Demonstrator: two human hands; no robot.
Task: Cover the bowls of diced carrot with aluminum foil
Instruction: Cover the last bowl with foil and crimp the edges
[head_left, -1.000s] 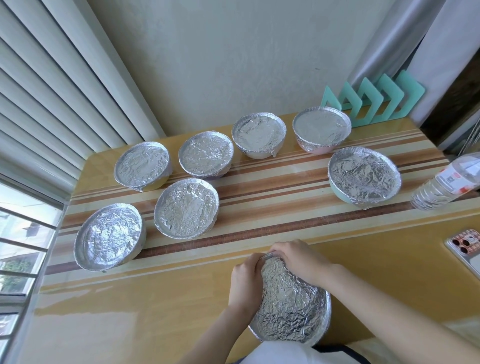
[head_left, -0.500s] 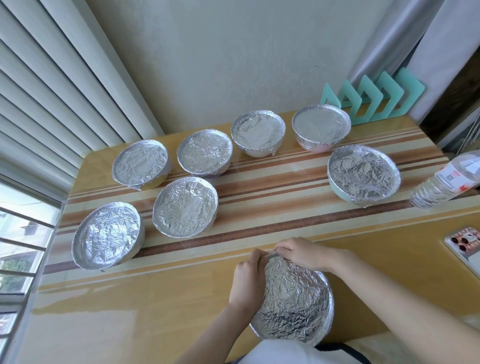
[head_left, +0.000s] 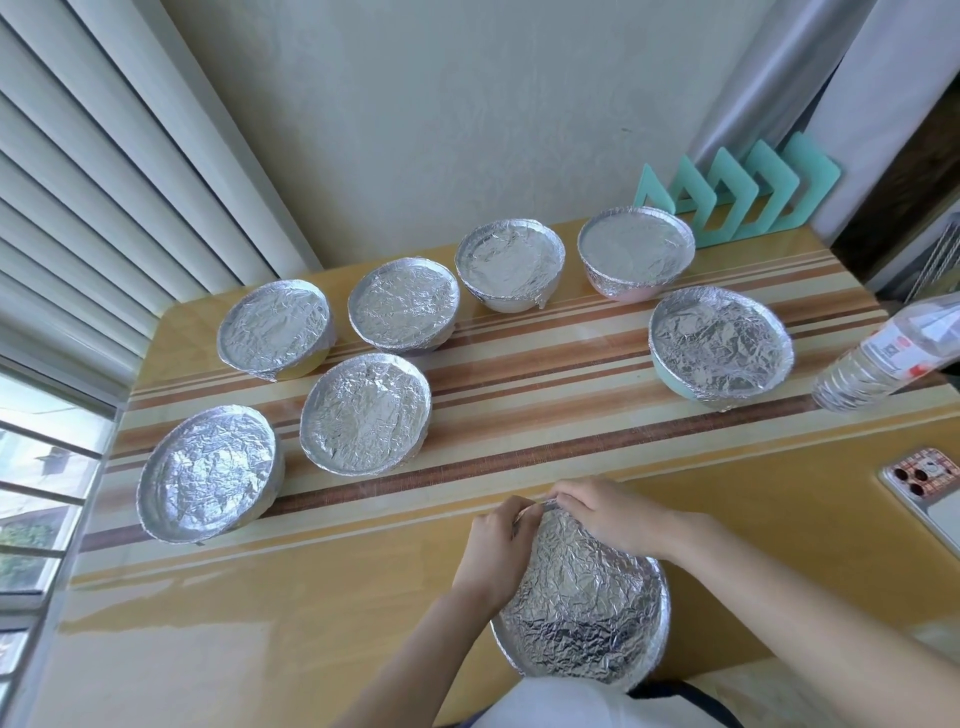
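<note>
Little has changed from half a second ago: both hands remain at the far rim of the near bowl (head_left: 661, 621). The left fingers (head_left: 511, 514) and right fingers (head_left: 571, 503) are curled, pinching the foil (head_left: 576, 603) edge there, almost meeting. The left hand (head_left: 496, 551) cups the rim's left side and the right hand (head_left: 610, 514) lies over its far right. The bowl sits at the near edge of the desk (head_left: 337, 597), its contents hidden under the foil. Seven covered bowls (head_left: 366, 415) stand beyond it.

Pinching crinkled silver foil (head_left: 576, 608) at its far edge.
With left hand (head_left: 496, 551) and right hand (head_left: 608, 512); seven round foil-covered bowls (head_left: 366, 413) behind.
</note>
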